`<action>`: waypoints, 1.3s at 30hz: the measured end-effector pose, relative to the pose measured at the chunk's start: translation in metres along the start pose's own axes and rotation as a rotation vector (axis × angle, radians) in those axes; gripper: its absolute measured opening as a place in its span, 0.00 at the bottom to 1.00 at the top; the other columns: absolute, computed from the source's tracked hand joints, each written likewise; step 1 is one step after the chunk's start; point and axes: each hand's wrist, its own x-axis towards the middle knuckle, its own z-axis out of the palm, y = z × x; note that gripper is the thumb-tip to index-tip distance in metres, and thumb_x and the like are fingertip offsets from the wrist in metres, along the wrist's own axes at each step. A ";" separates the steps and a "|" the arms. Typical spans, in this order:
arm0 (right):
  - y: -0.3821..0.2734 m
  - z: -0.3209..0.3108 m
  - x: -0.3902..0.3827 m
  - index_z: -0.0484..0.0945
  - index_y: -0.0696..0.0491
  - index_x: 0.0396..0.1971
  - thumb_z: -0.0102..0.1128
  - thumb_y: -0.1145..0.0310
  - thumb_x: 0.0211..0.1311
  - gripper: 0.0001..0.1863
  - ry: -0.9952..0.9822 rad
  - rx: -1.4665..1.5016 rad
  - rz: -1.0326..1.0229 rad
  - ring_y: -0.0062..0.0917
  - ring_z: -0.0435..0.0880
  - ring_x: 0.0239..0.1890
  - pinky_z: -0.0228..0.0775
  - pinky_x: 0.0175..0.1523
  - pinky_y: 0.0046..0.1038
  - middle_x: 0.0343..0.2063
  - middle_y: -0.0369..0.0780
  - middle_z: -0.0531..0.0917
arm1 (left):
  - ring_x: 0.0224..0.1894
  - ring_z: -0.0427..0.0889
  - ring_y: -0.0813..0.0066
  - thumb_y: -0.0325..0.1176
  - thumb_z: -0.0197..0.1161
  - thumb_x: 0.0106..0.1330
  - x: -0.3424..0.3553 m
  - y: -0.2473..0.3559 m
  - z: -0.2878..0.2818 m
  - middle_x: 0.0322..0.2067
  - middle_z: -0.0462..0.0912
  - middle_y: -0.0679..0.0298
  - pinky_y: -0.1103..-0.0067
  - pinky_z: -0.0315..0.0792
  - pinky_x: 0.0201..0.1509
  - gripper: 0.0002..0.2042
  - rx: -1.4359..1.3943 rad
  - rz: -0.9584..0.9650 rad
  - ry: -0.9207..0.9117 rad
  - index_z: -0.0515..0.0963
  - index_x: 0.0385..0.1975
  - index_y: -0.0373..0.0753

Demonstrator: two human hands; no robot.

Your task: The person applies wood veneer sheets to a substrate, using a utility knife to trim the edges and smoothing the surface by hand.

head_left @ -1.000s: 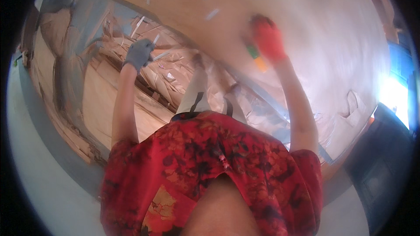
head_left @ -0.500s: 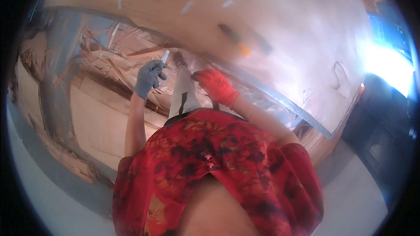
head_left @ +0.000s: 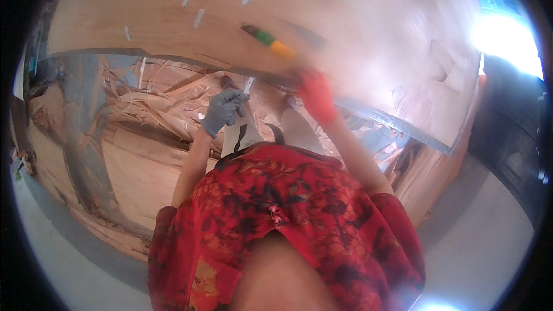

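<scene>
A short white strip sticks up from my left hand, which wears a grey glove and is closed with the strip pinched at its fingertips. My right hand, in a red glove, is at the near edge of a broad wood sheet; motion smears its fingers, so I cannot make out whether it holds anything. Just beyond it on the sheet lies a tool with a green and yellow handle and a dark end. Similar white strips dot the sheet farther left.
Crumpled, torn thin wood pieces are heaped below the sheet, around my legs. Pale wood panels lie at the left. Dark boxy equipment stands at the right, beside a glaring bright opening.
My right hand has moved right, to the sheet's near edge. My left hand has shifted right and slightly down, still with the white strip. The sheet and tool appear farther left as the view shifts.
</scene>
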 end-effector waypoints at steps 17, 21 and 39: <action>0.097 -0.006 -0.089 0.79 0.54 0.53 0.62 0.73 0.54 0.23 0.216 -0.210 -0.010 0.41 0.71 0.59 0.67 0.62 0.41 0.58 0.42 0.75 | 0.21 0.76 0.84 0.28 0.58 0.72 0.033 -0.026 0.113 0.27 0.83 0.66 0.87 0.71 0.24 0.09 -0.002 0.149 -0.154 0.81 0.48 0.35; 0.111 -0.001 -0.092 0.80 0.53 0.51 0.60 0.75 0.55 0.20 0.221 -0.187 -0.009 0.39 0.72 0.58 0.69 0.61 0.39 0.58 0.40 0.76 | 0.18 0.77 0.82 0.33 0.56 0.75 0.055 -0.024 0.146 0.25 0.83 0.64 0.85 0.71 0.21 0.09 0.066 0.184 -0.202 0.80 0.43 0.35; 0.100 -0.029 -0.084 0.76 0.49 0.58 0.56 0.75 0.53 0.27 0.133 -0.216 -0.070 0.39 0.74 0.56 0.73 0.57 0.39 0.63 0.37 0.72 | 0.13 0.78 0.75 0.35 0.57 0.71 0.125 -0.003 0.221 0.23 0.84 0.57 0.82 0.71 0.15 0.10 0.216 0.011 -0.095 0.78 0.34 0.35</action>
